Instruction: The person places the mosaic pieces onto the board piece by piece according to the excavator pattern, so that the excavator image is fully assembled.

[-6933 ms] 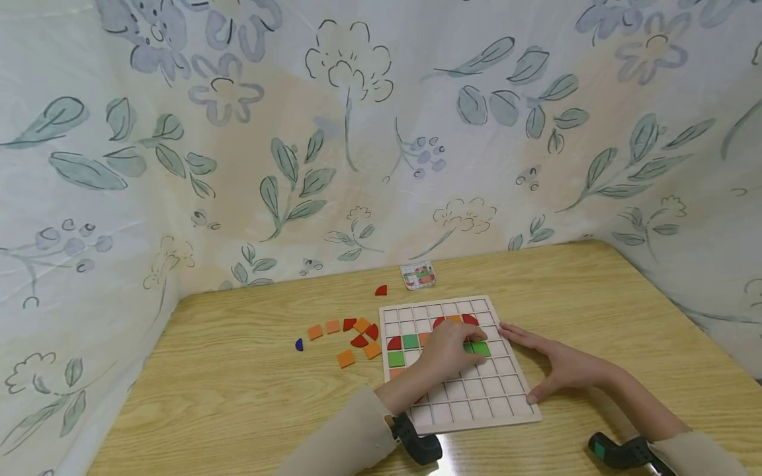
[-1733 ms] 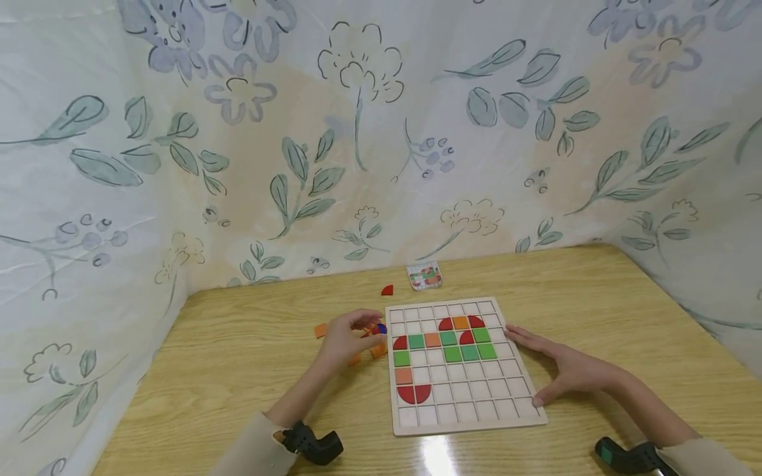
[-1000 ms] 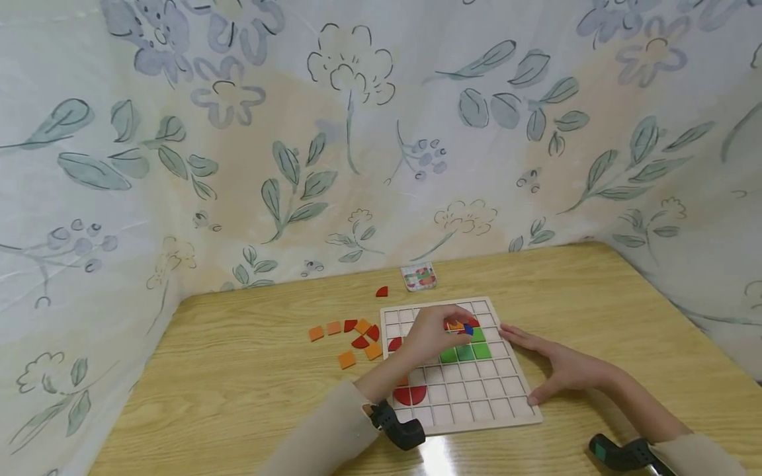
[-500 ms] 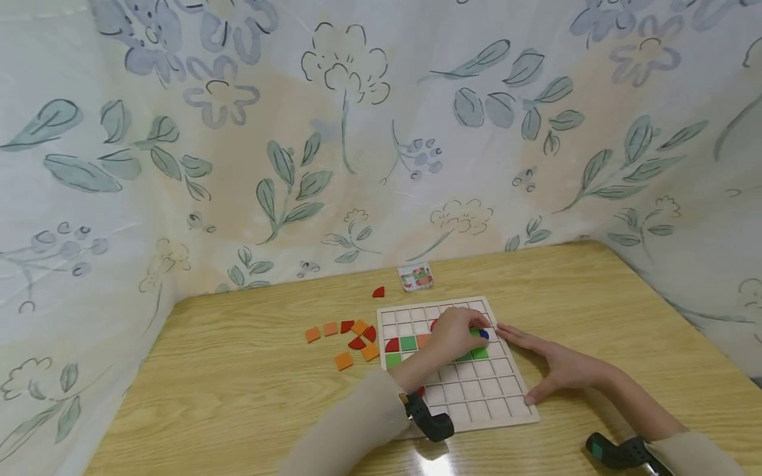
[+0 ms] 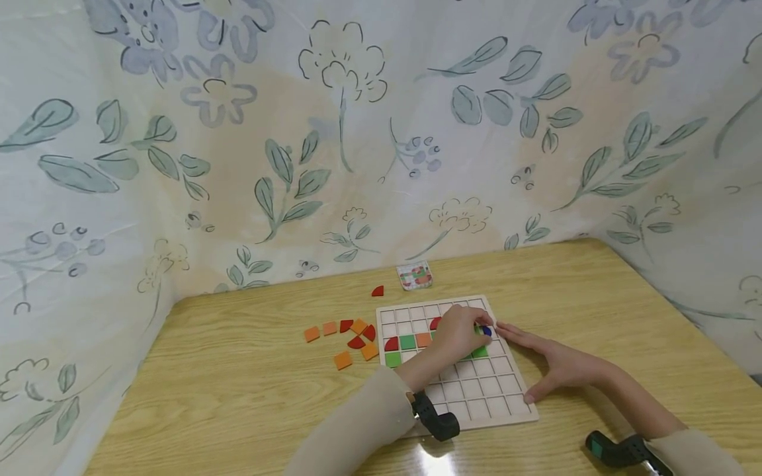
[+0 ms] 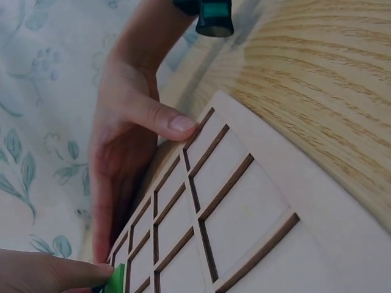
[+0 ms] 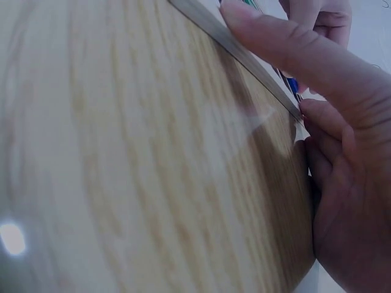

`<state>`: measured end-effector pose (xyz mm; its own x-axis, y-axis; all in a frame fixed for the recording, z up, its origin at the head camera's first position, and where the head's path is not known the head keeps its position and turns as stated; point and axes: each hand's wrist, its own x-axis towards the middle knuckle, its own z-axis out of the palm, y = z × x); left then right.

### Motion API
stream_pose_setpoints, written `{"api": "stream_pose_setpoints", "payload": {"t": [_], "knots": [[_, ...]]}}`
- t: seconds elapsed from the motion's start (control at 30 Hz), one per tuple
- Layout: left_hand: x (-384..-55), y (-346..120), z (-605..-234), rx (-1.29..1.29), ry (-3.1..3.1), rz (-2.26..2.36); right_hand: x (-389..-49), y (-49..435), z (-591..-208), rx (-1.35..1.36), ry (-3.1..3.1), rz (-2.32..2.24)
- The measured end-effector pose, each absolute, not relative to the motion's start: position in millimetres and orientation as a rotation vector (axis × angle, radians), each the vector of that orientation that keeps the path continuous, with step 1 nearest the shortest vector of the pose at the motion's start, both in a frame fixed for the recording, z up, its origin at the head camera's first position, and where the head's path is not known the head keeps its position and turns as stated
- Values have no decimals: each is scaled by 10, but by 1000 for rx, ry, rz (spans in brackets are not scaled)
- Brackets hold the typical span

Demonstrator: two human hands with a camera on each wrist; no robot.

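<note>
Left hand [image 5: 457, 334], head view: the blue piece [image 5: 487, 330] is pinched at the board's [image 5: 470, 389] right edge, toward the far corner; if held loosely, it may be dropped askew.
Right hand [image 5: 556, 367], head view: laid with straight fingers at this edge; if pressed hard, the board may be slid.
Green tile [image 6: 115, 281], left wrist view: could be nudged by the left hand.
Blue piece, right wrist view: its seating cannot be seen.

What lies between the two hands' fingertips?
The blue piece, pinched in the left hand, then the board's edge by the right hand; head view.
</note>
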<state>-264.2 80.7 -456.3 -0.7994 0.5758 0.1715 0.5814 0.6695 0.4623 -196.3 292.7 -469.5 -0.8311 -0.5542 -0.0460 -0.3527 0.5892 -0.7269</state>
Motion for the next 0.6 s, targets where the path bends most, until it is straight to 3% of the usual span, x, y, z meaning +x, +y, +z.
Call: {"api": "stream_pose_setpoints", "payload": {"t": [0.6], "knots": [[-2655, 851, -4557, -1040, -2816, -806, -1984, 2944, -4715, -743, 2538, -1102]]}}
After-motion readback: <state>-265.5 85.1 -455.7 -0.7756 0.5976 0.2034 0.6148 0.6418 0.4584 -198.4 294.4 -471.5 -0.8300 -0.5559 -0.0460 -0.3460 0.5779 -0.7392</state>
